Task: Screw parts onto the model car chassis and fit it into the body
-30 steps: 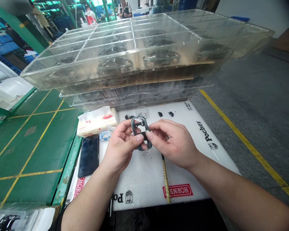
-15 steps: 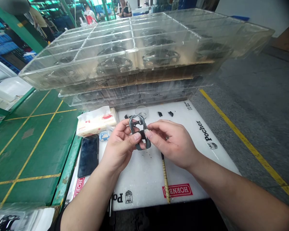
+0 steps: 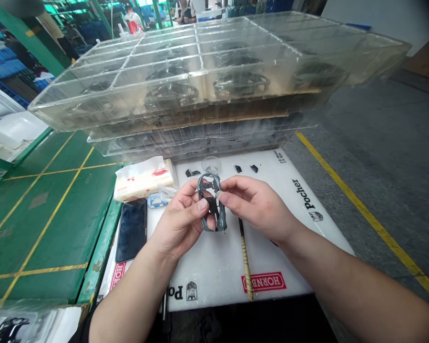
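Note:
A dark grey model car body shell [image 3: 221, 220] with open window gaps is held up over the white foam-wrapped work surface. My left hand [image 3: 181, 216] is closed on its left side, thumb across the dark middle part. At the shell's right edge, the thumb and fingers of my right hand [image 3: 252, 200] pinch it. Beneath my right hand lies a tool with a yellow wrapped handle [image 3: 246, 267]; its dark upper end runs up under the hand. Small black parts [image 3: 238, 168] and a clear round dish [image 3: 211, 164] lie beyond the shell.
Stacked clear compartment trays [image 3: 200, 100] holding dark shells stand across the far side. To the left are a tissue pack [image 3: 145, 181], a black phone [image 3: 131, 231] and a green table [image 3: 39, 214] with yellow lines. Grey floor [image 3: 386, 138] lies to the right. People are in the background.
The shell has turned in my hands, so more of its length now faces me. Both hands keep hold of it and have hardly moved.

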A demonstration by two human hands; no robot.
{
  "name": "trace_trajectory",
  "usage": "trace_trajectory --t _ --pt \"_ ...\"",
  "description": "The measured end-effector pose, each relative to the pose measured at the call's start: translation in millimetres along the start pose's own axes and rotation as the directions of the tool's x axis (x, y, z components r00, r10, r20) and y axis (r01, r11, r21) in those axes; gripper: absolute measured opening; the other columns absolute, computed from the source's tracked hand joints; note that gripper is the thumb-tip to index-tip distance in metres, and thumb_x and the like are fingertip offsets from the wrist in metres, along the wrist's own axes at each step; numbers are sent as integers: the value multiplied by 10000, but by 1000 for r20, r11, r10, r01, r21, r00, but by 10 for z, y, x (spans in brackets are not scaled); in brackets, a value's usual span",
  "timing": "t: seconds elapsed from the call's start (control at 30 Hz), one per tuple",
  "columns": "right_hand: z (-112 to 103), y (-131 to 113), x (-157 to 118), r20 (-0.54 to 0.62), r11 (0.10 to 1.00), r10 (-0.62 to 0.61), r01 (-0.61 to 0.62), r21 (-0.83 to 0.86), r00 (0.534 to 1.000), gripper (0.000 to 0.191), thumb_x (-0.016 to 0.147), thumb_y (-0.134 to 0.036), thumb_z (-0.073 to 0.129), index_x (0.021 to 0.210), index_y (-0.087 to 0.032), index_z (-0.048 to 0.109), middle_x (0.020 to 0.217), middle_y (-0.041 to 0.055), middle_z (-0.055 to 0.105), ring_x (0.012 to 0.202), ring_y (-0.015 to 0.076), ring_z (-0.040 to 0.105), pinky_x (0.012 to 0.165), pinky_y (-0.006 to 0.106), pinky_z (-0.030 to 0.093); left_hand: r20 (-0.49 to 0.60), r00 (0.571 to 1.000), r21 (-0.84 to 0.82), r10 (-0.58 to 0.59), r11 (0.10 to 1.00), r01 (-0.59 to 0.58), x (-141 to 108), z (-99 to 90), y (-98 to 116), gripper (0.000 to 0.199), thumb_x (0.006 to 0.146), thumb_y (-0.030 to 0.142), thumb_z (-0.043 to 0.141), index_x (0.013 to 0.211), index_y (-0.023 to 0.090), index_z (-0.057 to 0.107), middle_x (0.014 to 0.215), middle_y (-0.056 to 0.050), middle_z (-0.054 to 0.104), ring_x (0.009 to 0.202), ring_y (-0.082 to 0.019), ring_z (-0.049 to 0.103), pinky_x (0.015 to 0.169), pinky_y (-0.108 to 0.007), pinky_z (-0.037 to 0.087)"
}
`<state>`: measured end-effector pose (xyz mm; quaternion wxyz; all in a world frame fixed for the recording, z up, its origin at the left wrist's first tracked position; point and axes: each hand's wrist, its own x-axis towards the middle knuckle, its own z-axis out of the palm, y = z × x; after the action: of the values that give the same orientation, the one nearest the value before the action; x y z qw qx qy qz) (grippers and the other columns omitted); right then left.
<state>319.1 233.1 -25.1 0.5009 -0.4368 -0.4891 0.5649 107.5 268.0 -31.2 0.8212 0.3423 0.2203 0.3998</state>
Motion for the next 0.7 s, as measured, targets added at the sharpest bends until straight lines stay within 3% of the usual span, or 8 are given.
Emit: trace_trajectory --t 0.13,0.23,0.43,0.53,0.7 --pt "-10 6 -3 -11 998 7 -7 -56 1000 405 912 -566 1016 1064 -243 825 956 16 755 938 224 713 881 374 578 -2 1000 11 4 1000 -4 1 -15 -5 531 854 274 1093 1256 190 755 930 25 801 619 -110 794 595 -162 674" --pt "-4 -13 1 1 1000 -10 10 -4 1000 382 901 -522 1037 1060 -242 832 964 11 771 912 205 707 848 349 574 7 1000 6 2 1000 -2 3 -14 -3 514 863 278 1087 1253 187 765 924 22 804 617 -112 795 592 -162 676" --pt "-5 -35 6 49 994 -51 46 95 998 262 971 -429 997 1036 -230 839 856 -33 734 683 116 552 691 286 509 9 1000 -8 -5 1000 5 5 14 9 479 852 250 1088 1232 187 804 917 27 795 610 -98 779 565 -146 660" --pt "-21 -33 -3 49 994 -35 30 101 998 293 941 -417 1020 1050 -221 832 907 -19 755 688 113 539 624 279 452 4 1000 5 5 1000 -5 7 10 10 471 853 249 1083 1234 182 815 920 24 781 621 -97 774 571 -151 669" --pt "-39 -48 -8 65 998 12 -16 56 998 345 920 -442 1027 936 -205 777 774 -37 652 662 116 496 599 276 400 9 1000 41 25 999 -25 4 -8 24 420 863 217 1064 1211 186 831 931 23 776 626 -102 771 571 -173 684"
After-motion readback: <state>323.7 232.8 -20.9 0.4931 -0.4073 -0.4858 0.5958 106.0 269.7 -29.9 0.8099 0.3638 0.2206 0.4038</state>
